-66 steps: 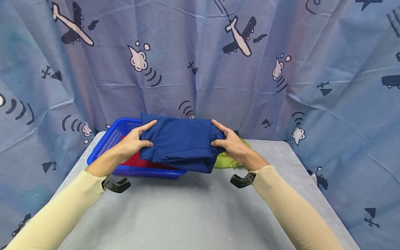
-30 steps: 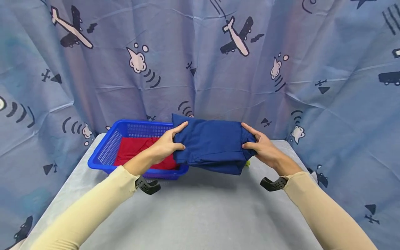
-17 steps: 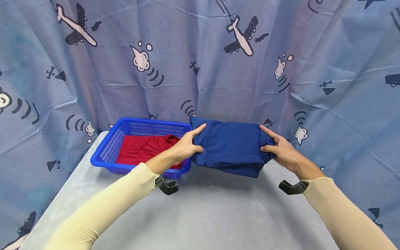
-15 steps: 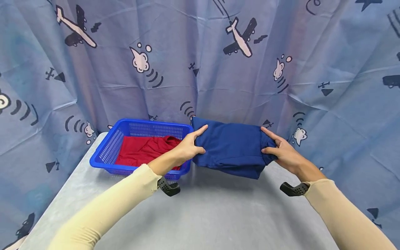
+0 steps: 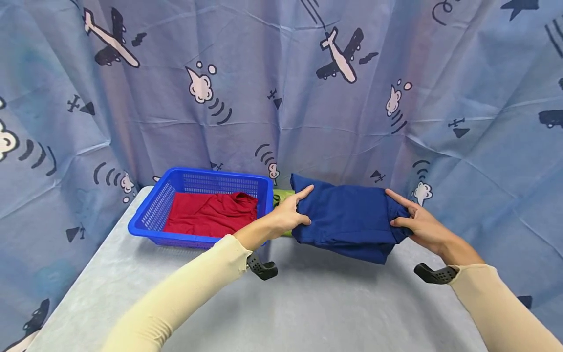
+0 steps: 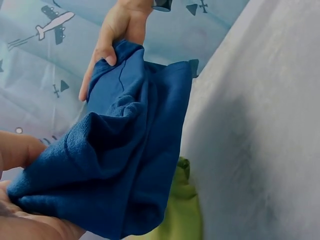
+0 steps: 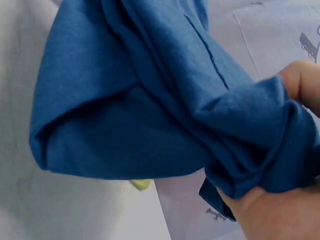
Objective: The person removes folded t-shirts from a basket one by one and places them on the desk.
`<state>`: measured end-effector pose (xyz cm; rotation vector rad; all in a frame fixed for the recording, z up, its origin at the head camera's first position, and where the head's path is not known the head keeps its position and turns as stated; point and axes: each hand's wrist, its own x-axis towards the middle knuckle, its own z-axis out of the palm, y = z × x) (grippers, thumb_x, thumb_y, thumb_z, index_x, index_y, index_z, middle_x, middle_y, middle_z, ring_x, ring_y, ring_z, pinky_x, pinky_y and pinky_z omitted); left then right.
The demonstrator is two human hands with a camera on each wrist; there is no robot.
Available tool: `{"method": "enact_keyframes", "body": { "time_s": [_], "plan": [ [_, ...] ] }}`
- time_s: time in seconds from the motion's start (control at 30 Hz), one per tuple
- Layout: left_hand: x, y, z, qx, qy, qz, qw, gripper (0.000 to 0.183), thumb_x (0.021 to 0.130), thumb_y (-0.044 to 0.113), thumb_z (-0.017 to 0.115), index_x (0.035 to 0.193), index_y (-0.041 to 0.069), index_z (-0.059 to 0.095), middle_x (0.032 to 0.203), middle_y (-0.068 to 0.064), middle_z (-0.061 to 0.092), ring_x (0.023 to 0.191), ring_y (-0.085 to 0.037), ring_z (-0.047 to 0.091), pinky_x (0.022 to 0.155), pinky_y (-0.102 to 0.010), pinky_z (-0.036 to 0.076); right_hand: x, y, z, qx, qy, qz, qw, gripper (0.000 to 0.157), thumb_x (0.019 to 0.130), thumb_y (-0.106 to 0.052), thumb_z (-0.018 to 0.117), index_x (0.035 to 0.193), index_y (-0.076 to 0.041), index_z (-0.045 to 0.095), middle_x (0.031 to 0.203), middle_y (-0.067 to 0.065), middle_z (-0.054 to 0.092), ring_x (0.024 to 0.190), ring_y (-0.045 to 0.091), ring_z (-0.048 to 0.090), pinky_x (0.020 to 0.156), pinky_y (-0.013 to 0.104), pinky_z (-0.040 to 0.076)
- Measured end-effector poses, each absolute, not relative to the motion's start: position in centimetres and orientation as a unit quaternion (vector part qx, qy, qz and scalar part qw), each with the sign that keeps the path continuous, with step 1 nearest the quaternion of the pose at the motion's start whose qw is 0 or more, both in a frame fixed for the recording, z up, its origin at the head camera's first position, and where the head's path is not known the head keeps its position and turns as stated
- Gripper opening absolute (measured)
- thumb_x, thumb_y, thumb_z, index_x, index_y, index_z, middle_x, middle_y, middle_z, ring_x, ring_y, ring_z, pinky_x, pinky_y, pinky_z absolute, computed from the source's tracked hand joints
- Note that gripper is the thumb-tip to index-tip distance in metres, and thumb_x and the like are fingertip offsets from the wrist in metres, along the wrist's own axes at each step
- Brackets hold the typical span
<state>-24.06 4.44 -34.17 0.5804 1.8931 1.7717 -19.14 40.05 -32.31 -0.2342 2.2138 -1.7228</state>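
Note:
A folded blue garment (image 5: 347,210) is held above the table's back right part, one hand at each end. My left hand (image 5: 288,215) pinches its left end, thumb on the near face and the other fingers mostly hidden behind. At the opposite end my right hand (image 5: 424,229) grips a bunched edge, as the right wrist view shows close up on the blue garment (image 7: 165,90). Loose folds sag along the underside of the garment (image 6: 135,160) in the left wrist view. Behind it, a green cloth (image 5: 285,194) lies on the table, partly covered from view.
A blue plastic basket (image 5: 147,210) with a folded red garment (image 5: 204,212) inside stands at the table's back left, just left of the green cloth. The grey table (image 5: 308,303) stretches in front. A patterned curtain (image 5: 246,73) hangs behind and at both sides.
Both hands have carried the blue garment rightward from in front of the basket, and slightly lower lately. The basket and red garment came into full view; the green cloth now shows left of the garment.

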Motion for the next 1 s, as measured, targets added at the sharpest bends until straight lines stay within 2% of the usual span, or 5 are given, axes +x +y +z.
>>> {"method": "enact_keyframes", "body": {
  "time_s": [0.17,0.53,0.63,0.83,1.0],
  "plan": [
    [-24.2,6.0,-35.0,0.201,0.694,0.646,0.245,0.098,0.084,-0.017,0.059,0.163,0.028,0.021,0.168,-0.009,0.024,0.151,-0.029,0.034,0.122,-0.047,0.033,-18.9,41.6,-33.1,-0.090,0.768,-0.615,0.157,0.086,0.099,0.002,0.054,0.164,-0.027,0.005,0.164,0.006,0.021,0.120,-0.011,0.055,0.094,0.018,0.053],
    [-24.2,9.2,-35.8,0.206,0.706,0.628,0.254,0.097,0.084,-0.016,0.060,0.162,0.028,0.024,0.170,-0.005,0.017,0.153,-0.026,0.029,0.122,-0.045,0.033,-19.0,44.9,-34.2,-0.078,0.777,-0.604,0.159,0.087,0.099,0.003,0.053,0.164,-0.024,0.003,0.142,-0.021,0.041,0.116,-0.011,0.057,0.090,0.018,0.053],
    [-24.2,10.2,-36.4,0.204,0.703,0.628,0.265,0.097,0.084,-0.016,0.060,0.162,0.027,0.024,0.170,-0.005,0.018,0.154,-0.026,0.028,0.122,-0.046,0.033,-18.9,45.8,-34.4,-0.059,0.792,-0.585,0.164,0.087,0.099,0.001,0.054,0.164,-0.029,0.003,0.153,-0.011,0.036,0.114,-0.014,0.056,0.089,0.017,0.053],
    [-24.1,12.1,-37.1,0.207,0.709,0.622,0.261,0.097,0.083,-0.016,0.061,0.162,0.026,0.024,0.169,-0.005,0.023,0.154,-0.025,0.029,0.123,-0.045,0.032,-18.5,47.4,-34.7,-0.034,0.816,-0.552,0.166,0.087,0.101,-0.003,0.053,0.163,-0.032,0.001,0.171,0.015,0.001,0.110,-0.019,0.052,0.087,0.015,0.051],
    [-24.0,13.4,-37.6,0.211,0.712,0.614,0.267,0.097,0.084,-0.015,0.061,0.162,0.028,0.023,0.169,-0.003,0.021,0.155,-0.023,0.025,0.122,-0.042,0.032,-18.3,48.6,-34.6,-0.037,0.820,-0.548,0.161,0.087,0.101,-0.001,0.052,0.163,-0.033,0.001,0.139,-0.027,0.046,0.108,-0.016,0.055,0.084,0.018,0.053]
  ]
}}
